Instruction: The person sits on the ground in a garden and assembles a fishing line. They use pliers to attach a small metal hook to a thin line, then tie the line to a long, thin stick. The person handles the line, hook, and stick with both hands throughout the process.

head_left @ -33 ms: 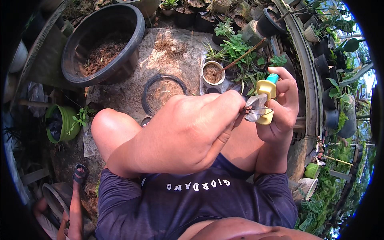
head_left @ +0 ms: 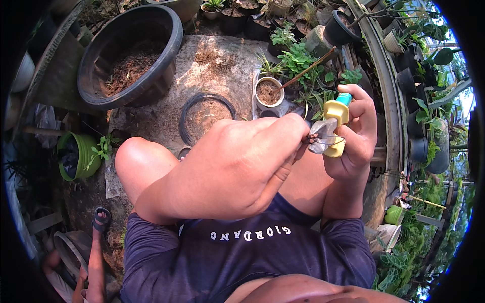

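Note:
My left hand crosses in front of my body, its fingers pinched on a small dark bundle of thin wire or stem; its exact kind is unclear. A crumpled piece of clear plastic sits beside those fingertips, between both hands. Thin dark strands run from the pinch across to a yellow tool with a teal end. My right hand is closed around this tool, fingers behind it and thumb near its lower part. The tool's working end cannot be made out.
A coil of black wire lies on the ground mat beyond my left hand. Farther off stand a large black pot with soil and a small white pot holding a stick. A green pot is at left. Another person's sandalled foot shows lower left.

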Motion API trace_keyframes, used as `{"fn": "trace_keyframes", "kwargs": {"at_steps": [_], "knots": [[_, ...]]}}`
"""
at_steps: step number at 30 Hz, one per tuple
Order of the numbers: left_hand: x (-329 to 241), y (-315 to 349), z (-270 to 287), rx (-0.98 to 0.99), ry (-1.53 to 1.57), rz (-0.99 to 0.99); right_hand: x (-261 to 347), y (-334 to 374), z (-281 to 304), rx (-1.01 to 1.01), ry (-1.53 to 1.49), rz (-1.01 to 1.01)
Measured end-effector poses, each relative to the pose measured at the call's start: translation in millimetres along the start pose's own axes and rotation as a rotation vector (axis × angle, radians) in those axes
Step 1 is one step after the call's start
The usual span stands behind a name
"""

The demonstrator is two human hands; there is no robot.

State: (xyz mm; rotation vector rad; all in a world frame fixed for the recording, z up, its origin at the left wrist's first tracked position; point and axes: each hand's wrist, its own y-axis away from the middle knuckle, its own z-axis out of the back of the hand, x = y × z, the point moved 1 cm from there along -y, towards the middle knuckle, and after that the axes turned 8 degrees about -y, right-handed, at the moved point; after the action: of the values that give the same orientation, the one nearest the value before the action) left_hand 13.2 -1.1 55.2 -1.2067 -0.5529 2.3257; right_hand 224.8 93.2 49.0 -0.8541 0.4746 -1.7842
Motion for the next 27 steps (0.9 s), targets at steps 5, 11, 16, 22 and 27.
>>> {"fn": "trace_keyframes", "kwargs": {"at_steps": [5,11,16,22,27], "knots": [[0,0,1,0.012,0.021,0.004,3,2,0,0.032,0.001,-0.028],[-3,-1,-1,-0.034,0.05,0.029,1,5,0,0.006,-0.035,-0.031],[-3,-1,-3,-0.033,0.066,0.028,-1,6,-2,-0.013,-0.102,-0.018],[-3,-2,0,-0.004,0.071,0.023,-1,5,0,0.005,-0.1,-0.017],[-3,-2,-2,-0.024,0.057,0.025,-8,9,-5,-0.066,-0.162,0.027]]}}
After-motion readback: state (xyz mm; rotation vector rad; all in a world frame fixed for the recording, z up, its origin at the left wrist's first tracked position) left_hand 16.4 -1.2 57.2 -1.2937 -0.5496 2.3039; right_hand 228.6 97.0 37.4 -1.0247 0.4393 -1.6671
